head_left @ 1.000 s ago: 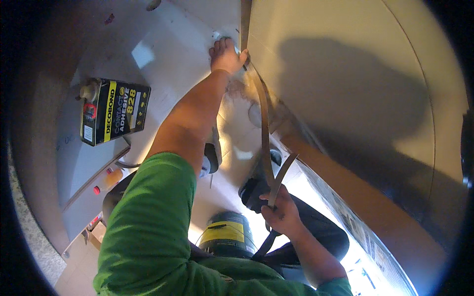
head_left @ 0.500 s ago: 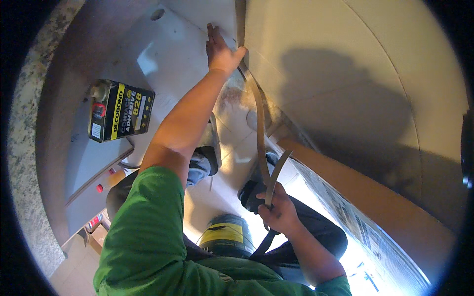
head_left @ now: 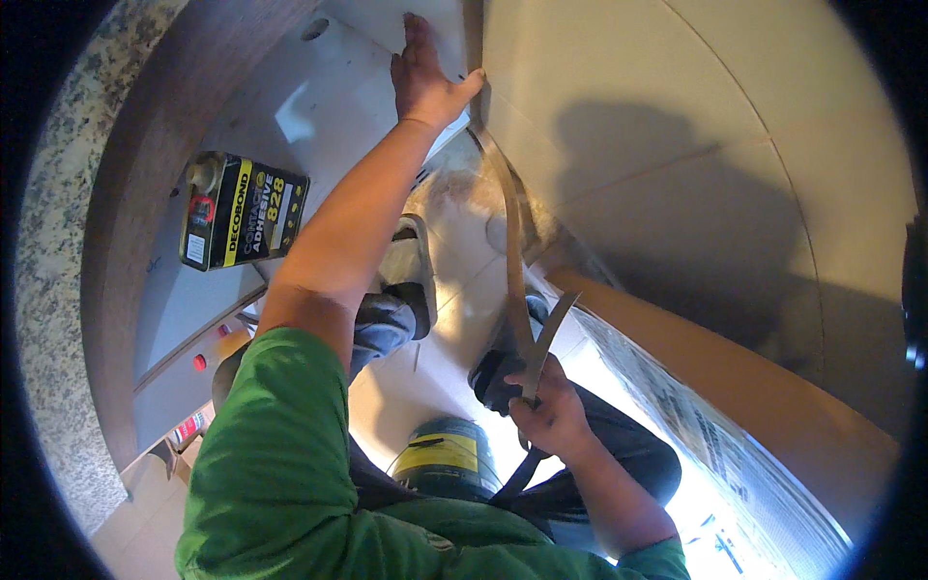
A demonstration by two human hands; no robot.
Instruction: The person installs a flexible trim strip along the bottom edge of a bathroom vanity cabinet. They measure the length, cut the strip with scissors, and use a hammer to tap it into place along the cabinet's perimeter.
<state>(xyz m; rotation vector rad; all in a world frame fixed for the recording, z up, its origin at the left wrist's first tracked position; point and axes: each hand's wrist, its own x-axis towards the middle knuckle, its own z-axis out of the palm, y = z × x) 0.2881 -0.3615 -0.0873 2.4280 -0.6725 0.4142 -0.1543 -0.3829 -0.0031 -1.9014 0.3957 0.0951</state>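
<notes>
A long brown strip of edge banding (head_left: pixel 512 222) hangs down from the front edge of a white cabinet panel (head_left: pixel 372 27). My left hand (head_left: pixel 425 92) lies open at the top of the strip, fingers spread against the panel and thumb on its edge. Lower down, my right hand (head_left: pixel 556 411) is closed around the loose part of the strip. A flat length with a pointed end (head_left: pixel 553 333) sticks up from that hand; it looks like the banding's free end. My right palm is hidden.
A black and yellow adhesive tin (head_left: pixel 246 211) stands on the cabinet's white board at left, near a speckled stone edge (head_left: pixel 58 290). A dark bucket with a yellow label (head_left: pixel 440 459) sits between my legs. A tiled wall (head_left: pixel 677 193) and brown board (head_left: pixel 715 358) flank the right.
My left hand has slid a little farther up along the panel edge, its fingers still spread. The right hand keeps its hold on the strip, nearly unmoved. The view has shifted slightly.
</notes>
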